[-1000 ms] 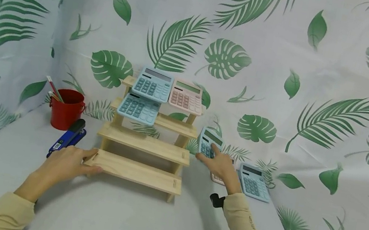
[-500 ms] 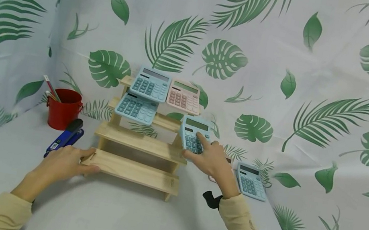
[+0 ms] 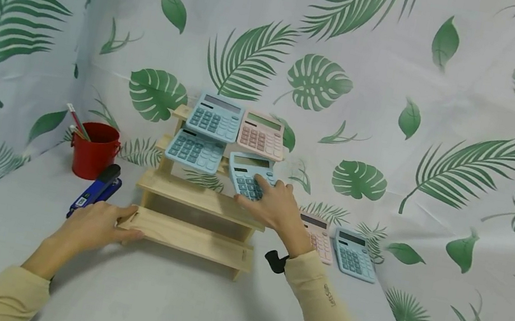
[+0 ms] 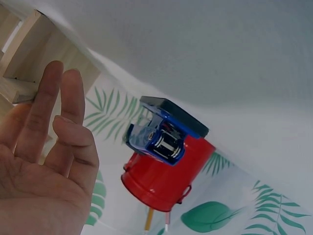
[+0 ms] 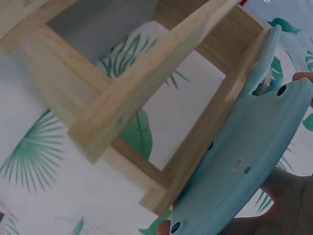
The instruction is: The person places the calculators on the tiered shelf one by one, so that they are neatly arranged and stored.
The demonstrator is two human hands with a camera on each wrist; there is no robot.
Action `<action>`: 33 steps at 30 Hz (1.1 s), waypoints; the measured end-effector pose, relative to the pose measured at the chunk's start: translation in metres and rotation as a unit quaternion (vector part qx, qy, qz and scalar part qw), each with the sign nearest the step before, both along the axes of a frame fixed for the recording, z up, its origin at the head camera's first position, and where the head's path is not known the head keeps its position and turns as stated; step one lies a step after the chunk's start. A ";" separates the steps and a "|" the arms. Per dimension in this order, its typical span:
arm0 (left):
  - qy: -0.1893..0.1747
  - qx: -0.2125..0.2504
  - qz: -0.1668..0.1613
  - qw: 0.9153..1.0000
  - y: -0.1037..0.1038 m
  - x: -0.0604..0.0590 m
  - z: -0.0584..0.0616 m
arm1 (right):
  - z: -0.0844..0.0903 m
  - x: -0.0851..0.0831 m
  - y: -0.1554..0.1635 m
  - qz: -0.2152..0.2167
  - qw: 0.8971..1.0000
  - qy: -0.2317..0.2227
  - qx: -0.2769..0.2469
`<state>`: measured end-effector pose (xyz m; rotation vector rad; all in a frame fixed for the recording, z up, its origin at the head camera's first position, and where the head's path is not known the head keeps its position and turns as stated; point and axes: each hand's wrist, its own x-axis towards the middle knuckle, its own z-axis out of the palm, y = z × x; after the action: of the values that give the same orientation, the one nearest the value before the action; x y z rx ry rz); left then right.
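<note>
My right hand (image 3: 280, 210) grips 1 blue calculator (image 3: 249, 175) against the right end of the wooden stand's (image 3: 200, 199) 2nd step from the top — just below the pink calculator (image 3: 262, 134) — while my left hand (image 3: 95, 224) rests relaxed, fingers on the stand's lowest step at its left end.

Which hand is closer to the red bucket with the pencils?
The left hand. It rests on the wooden rack's bottom step, near the red bucket. The right hand holds a blue calculator farther away.
</note>
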<state>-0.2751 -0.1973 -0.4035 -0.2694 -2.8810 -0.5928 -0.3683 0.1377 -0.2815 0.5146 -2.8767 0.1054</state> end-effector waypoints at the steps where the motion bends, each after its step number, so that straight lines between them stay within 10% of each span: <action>1: 0.001 -0.001 0.001 1.000 0.000 0.000 0.000 | -0.001 -0.003 -0.003 0.002 1.000 0.004 -0.001; 33: -0.014 0.008 0.002 1.000 0.002 -0.001 -0.001 | -0.017 -0.033 -0.064 -0.132 0.990 0.021 -0.051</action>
<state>-0.2759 -0.1954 -0.4043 -0.2542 -2.9013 -0.6245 -0.4012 0.0741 -0.2982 0.1125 -2.8491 0.1951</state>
